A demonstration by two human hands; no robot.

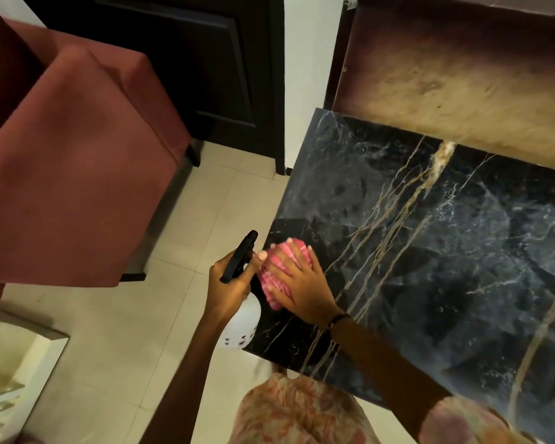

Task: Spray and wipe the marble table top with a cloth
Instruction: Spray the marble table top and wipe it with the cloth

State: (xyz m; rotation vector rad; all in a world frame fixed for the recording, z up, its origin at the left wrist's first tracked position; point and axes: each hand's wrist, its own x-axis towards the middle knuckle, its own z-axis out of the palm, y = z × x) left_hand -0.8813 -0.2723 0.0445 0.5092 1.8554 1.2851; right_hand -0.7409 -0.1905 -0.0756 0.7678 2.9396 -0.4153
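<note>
Floral clothing (302, 411) is filling bottom centre — right hand (302, 283), fingers spread, is pressing cloth (274, 274) onto marble top (430, 235); left hand (228, 283) is gripping spray bottle (241, 325) — wiping step, probably sweeping right next.

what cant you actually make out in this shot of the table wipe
- Pink cloth: head view, mostly covered by the right hand; its full size and fold are hidden.
- Spray bottle: its neck is wrapped by the left hand; the small dark marks on its white body are too small to read.
- Marble table top: cut off by the right and bottom edges.
- Spray wetness on the marble: cannot tell.
</note>
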